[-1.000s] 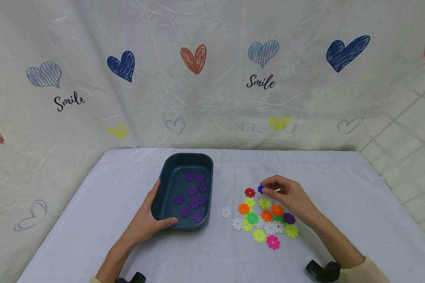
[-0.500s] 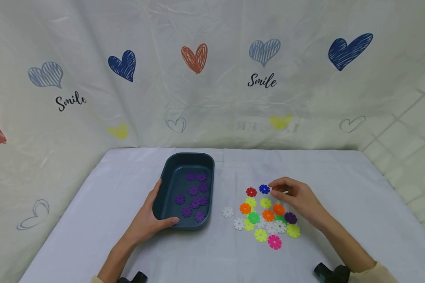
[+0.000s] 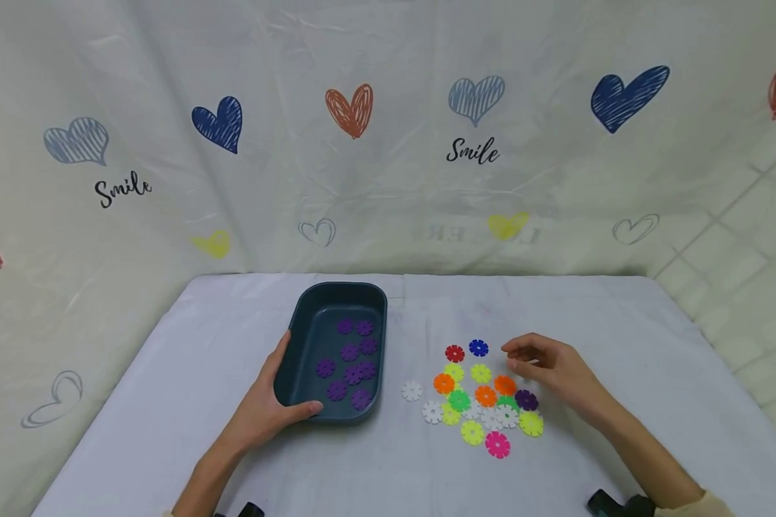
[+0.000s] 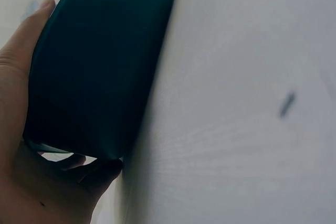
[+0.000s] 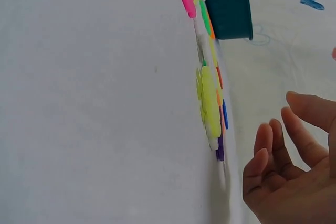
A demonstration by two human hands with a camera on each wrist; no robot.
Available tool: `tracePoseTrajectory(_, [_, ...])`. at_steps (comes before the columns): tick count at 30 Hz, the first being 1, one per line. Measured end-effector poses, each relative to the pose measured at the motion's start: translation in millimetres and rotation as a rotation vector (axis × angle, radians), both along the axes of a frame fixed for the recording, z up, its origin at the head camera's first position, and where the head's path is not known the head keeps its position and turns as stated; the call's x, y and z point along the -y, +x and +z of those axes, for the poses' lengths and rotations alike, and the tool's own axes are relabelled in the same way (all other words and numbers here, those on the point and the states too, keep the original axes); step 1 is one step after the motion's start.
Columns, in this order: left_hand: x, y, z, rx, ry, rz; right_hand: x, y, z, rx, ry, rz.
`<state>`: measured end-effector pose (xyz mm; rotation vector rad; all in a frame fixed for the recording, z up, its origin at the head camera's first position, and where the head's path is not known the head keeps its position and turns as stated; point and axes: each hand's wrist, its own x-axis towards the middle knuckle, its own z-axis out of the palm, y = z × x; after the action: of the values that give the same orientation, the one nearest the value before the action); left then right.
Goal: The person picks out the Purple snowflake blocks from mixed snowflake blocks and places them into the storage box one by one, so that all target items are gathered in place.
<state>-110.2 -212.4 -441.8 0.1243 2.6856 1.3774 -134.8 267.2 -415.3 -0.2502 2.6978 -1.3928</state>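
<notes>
My left hand (image 3: 261, 409) grips the near left corner of a dark teal plastic tray (image 3: 307, 301), thumb on the near rim and fingers along its left side. Several purple notched discs (image 3: 325, 368) lie in the tray. To the right, my right hand (image 3: 559, 370) hovers over the cloth with loosely bent fingers and nothing between them. Just left of its fingertips lies a blue disc (image 3: 478, 348), beside a red disc (image 3: 455, 353). In the right wrist view the thumb and fingertips (image 5: 296, 98) are apart.
Several yellow, orange, green and white discs lie loosely spread and partly overlapping, with one purple disc (image 3: 527, 400) at their right and a pink disc (image 3: 498, 444) nearest me. A white disc (image 3: 412, 390) lies between tray and pile. Behind the white-clothed table (image 3: 168, 402) hangs a heart-printed curtain (image 3: 388, 165).
My right hand has let go of the blue disc and drawn back to the right. The blue disc lies on the cloth beside the red one. My left hand keeps its grip on the tray.
</notes>
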Motion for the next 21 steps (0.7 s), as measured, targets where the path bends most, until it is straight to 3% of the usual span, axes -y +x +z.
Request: tracePoseTrajectory(21, [0.3, -0.7, 1.0, 0.002, -0.007, -0.007, -24.9, 4.7, -3.4, 0.058, 0.023, 0.079])
